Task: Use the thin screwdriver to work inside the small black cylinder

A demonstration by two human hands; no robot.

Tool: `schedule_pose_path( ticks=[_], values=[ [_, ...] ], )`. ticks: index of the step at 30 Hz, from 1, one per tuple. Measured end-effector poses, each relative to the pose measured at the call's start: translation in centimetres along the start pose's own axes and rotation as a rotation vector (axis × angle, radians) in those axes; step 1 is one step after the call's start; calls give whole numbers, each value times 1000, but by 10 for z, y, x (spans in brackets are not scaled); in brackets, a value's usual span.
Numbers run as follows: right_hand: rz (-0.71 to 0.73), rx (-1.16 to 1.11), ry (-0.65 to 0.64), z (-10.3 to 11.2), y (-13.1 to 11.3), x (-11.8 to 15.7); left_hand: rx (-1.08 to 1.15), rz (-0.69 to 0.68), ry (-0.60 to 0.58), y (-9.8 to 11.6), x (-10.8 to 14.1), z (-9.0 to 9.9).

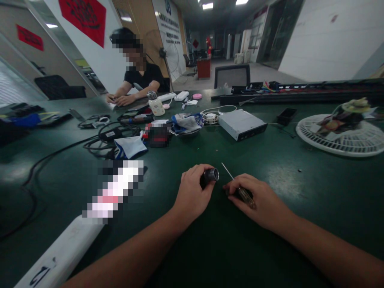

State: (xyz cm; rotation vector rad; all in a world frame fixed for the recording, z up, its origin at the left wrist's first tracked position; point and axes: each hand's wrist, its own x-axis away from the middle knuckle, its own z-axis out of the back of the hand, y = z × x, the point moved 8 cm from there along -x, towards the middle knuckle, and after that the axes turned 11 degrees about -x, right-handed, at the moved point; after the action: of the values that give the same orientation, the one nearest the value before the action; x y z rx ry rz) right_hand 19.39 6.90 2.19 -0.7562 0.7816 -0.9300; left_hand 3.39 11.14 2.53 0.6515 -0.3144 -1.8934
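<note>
My left hand is wrapped round a dark cylindrical part, whose round open end faces right. To its right, my right hand holds a screwdriver with a translucent amber handle. The screwdriver's thin metal shaft points up and left, its tip a little apart from the cylinder. A small dark piece shows at the fingertips of my right hand, too small to make out. Both hands are just above the green table.
A grey metal drive box lies beyond my hands. At the right is a white fan grille. Cables, cloth gloves and a bottle are at the back left. A white device stands front left. A person sits across the table.
</note>
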Motion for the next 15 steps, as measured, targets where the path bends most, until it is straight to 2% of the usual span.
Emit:
schedule_pose_path(
  ticks=[8,12,15],
  values=[
    [-67,-208,144,12,10,4,-30,-43,-56,5,1,-2],
    [-55,-237,264,21,12,7,-54,-131,-94,12,3,-4],
    [-32,-222,294,23,11,8,-47,-209,-134,20,5,-7]
  ],
)
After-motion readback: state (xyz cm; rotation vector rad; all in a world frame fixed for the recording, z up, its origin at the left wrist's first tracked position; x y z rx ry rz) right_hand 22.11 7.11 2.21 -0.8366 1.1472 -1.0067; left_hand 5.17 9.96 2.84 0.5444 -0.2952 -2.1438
